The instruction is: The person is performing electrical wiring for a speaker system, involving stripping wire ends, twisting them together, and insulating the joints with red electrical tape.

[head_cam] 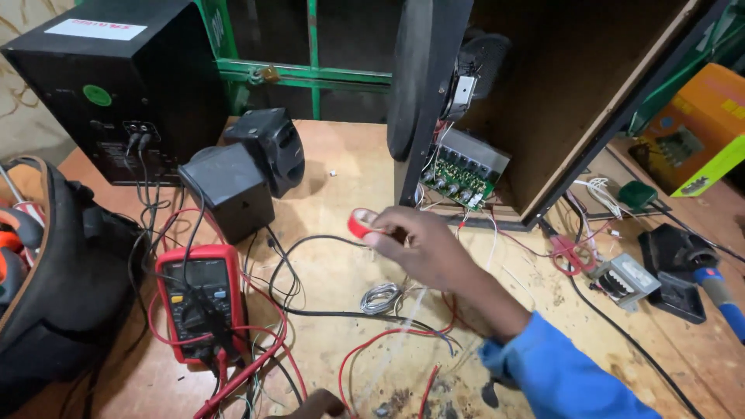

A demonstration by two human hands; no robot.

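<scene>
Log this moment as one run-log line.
right hand: holds red tape roll | left hand: frame's bottom edge, grip unclear | multimeter: on workbench

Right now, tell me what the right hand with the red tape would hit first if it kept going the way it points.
Probably the small black speaker. The right hand holds the red tape and points left across the table; bare wood lies between them. Depth is unclear, so it may pass in front of it.

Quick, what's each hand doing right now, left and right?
Right hand: fingers closed on a red tape roll, above the workbench.
Left hand: only a sliver at the bottom edge; grip cannot be told.
</scene>
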